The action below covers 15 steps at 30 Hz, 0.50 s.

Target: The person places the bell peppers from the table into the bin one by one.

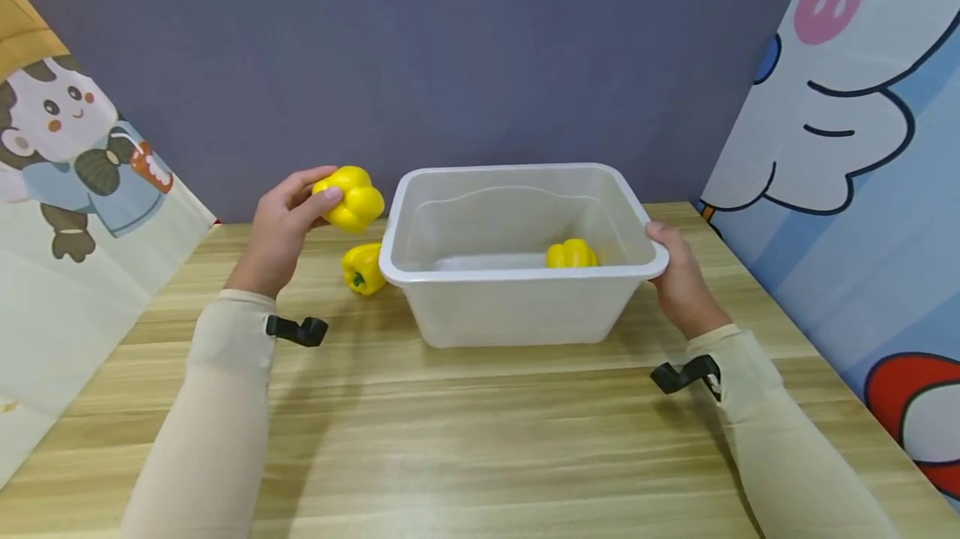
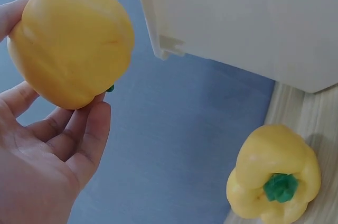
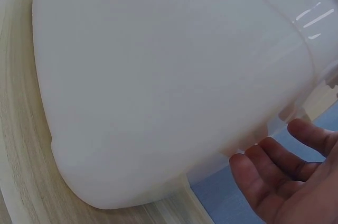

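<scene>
My left hand (image 1: 279, 222) holds a yellow bell pepper (image 1: 351, 199) between thumb and fingers, raised above the table to the left of a white plastic bin (image 1: 517, 310). In the left wrist view a bit of green stem shows beneath this pepper (image 2: 74, 42). A second yellow bell pepper (image 1: 363, 269) lies on the table against the bin's left side, its green stem toward me. Inside the bin, toward the right, sits another yellow pepper (image 1: 572, 254), its lower part hidden by the front wall. My right hand (image 1: 684, 285) grips the bin's right rim, thumb on top and fingers below.
The bin stands on a wood-grain table (image 1: 480, 439), close to a dark grey back panel (image 1: 450, 56). Cartoon-printed panels flank the table at left (image 1: 82, 272) and right (image 1: 885, 272). Black wrist mounts (image 1: 297, 331) sit on both sleeves.
</scene>
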Tool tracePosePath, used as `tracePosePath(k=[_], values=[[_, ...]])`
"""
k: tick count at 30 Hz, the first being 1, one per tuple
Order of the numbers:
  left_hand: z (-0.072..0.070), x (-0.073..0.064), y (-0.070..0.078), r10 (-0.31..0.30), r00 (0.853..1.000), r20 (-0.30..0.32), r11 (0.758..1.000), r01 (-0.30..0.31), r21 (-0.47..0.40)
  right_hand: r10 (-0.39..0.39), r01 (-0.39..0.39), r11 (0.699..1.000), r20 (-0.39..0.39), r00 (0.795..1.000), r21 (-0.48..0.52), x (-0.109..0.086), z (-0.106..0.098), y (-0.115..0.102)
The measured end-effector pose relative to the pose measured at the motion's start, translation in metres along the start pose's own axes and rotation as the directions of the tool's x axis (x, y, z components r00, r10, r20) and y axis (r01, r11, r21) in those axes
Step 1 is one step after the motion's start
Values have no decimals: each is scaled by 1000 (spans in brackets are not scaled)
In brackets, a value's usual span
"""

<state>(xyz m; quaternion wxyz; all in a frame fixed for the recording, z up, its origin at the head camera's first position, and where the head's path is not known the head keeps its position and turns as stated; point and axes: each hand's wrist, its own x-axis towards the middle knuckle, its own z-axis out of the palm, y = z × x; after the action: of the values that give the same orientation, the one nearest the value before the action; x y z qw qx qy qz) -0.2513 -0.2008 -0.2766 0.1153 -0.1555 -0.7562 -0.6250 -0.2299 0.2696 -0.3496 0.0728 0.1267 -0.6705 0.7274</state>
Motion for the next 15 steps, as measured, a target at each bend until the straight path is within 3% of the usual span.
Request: tracePosePath(k=[15], values=[[7, 6, 16, 5, 999, 48, 999, -4, -31, 2, -2, 1000, 19, 1000, 0, -2, 0, -1]])
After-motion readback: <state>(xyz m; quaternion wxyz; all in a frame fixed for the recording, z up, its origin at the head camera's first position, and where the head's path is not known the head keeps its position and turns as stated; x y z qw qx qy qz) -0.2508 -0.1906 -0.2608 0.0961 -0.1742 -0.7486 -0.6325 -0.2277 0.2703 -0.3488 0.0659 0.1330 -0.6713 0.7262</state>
